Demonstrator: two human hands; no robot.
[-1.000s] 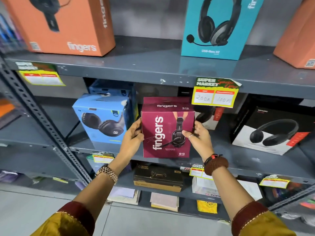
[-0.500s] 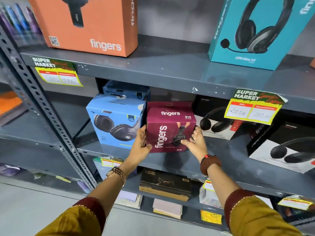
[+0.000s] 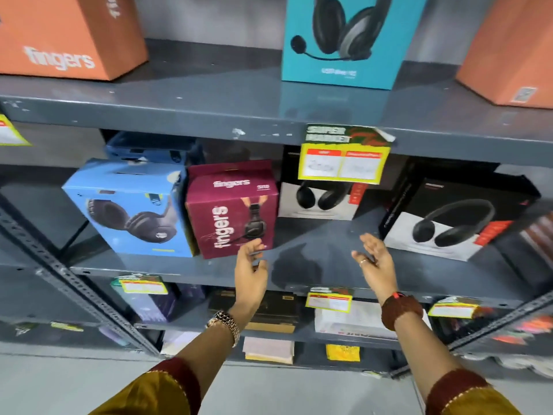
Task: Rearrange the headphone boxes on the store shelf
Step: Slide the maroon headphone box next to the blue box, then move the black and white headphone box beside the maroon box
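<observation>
A maroon "fingers" headphone box (image 3: 232, 206) stands on the middle shelf (image 3: 314, 244), right beside a light blue headphone box (image 3: 131, 208). My left hand (image 3: 251, 265) hovers just in front of the maroon box's lower right corner, fingers apart and empty. My right hand (image 3: 372, 256) is open over the bare shelf stretch further right, holding nothing. Behind that gap stands a black-and-white headphone box (image 3: 320, 199). A larger black-and-white box (image 3: 449, 223) lies tilted at the right.
The top shelf (image 3: 209, 97) carries an orange box (image 3: 65, 37) at left, a teal headset box (image 3: 344, 40) in the middle and another orange box (image 3: 514, 52) at right. Yellow price tags (image 3: 344, 157) hang from shelf edges. A slotted metal upright (image 3: 74, 283) slants at left. Lower shelves hold small boxes.
Both hands set the maroon box on the middle shelf beside the blue box and let go. They have drawn back and to the right, now empty.
</observation>
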